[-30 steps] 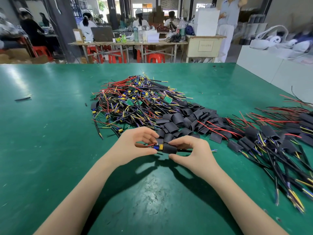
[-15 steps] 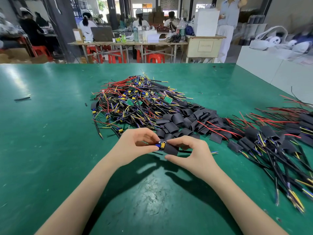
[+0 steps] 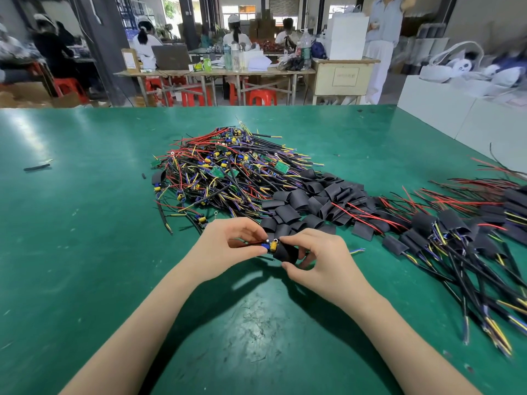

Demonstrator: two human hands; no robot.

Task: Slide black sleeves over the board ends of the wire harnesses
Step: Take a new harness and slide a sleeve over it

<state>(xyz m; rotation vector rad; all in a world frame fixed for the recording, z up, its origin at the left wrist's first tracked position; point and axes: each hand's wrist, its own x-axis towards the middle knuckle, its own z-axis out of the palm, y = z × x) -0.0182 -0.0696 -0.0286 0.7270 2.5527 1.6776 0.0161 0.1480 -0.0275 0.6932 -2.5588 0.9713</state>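
Near the middle of the green table [image 3: 85, 252], my left hand [image 3: 225, 246] pinches the board end of a wire harness [image 3: 269, 246], whose blue and yellow parts show between my fingers. My right hand [image 3: 319, 260] grips a black sleeve [image 3: 285, 252] that sits partly over that board end. The harness's wire tips [image 3: 358, 250] stick out past my right hand. A heap of bare harnesses [image 3: 228, 172] lies behind my hands, with loose black sleeves [image 3: 313, 201] beside it. Sleeved harnesses [image 3: 456, 238] lie at the right.
A short black scrap [image 3: 37, 167] lies far left on the table. White boxes [image 3: 456, 115] stand at the table's right edge. Beyond the far edge, people sit at workbenches with red stools [image 3: 261, 96].
The black sleeve has moved left over the board end, so less of the blue and yellow parts shows. Both hands have risen slightly and drawn closer together.
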